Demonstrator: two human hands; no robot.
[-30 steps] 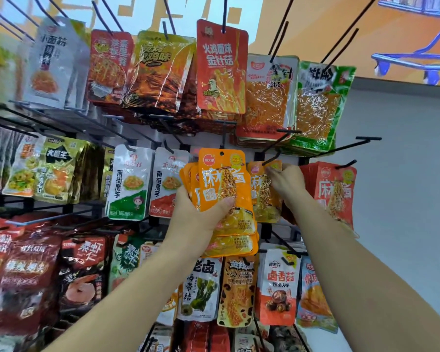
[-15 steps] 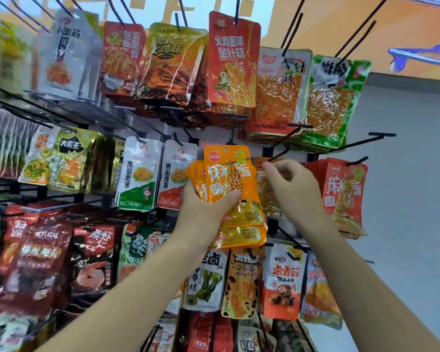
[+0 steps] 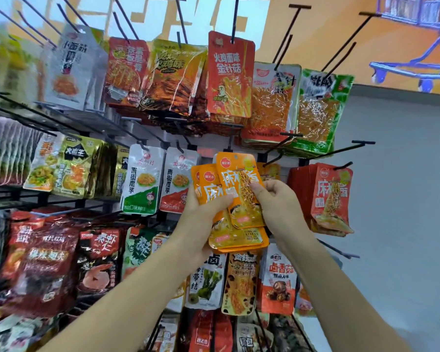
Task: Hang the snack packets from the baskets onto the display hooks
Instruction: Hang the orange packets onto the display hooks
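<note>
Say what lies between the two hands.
Head view: a fan of orange packets, gripped by the left hand and pinched by the right hand.

Fanned stack of orange foil snack packets (image 3: 239, 237): rear packets largely covered by the front one, count unclear
Left hand (image 3: 203, 219): fingers hidden behind that stack, only the thumb showing
Yellow-green hanging packets at far left (image 3: 8, 62): blurred, print unreadable
Red packets in the bottom row (image 3: 203, 334): cut off by the lower edge
Blue painted trolley on the orange wall (image 3: 414, 72): cut off by the right edge
</note>
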